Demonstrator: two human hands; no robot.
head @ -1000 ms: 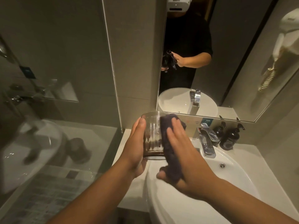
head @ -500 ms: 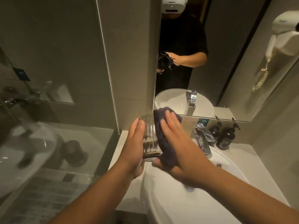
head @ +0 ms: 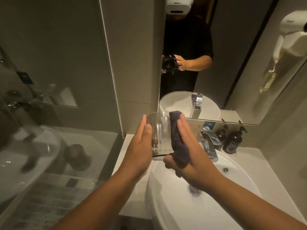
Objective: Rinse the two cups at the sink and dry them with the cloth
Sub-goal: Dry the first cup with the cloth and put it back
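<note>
Here right fingers (head: 186, 130) press cloth (head: 178, 143) against left-held cup (head: 160, 135).

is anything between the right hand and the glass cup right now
Yes: the dark purple cloth lies between the right hand and the clear glass cup, pressed against the cup's right side. The left hand touches the cup's left side directly, nothing between.

- We see a clear cup (head: 160, 135) with faint upright ribs, centre of the frame.
- Our cloth (head: 178, 143) is dark purple.
- The sink (head: 174, 205), lower right, is plain white.
- Two bottles (head: 232, 141) at right are dark brown.
- The hairdryer (head: 292, 40), upper right, is white with a cream coiled cord.
</note>
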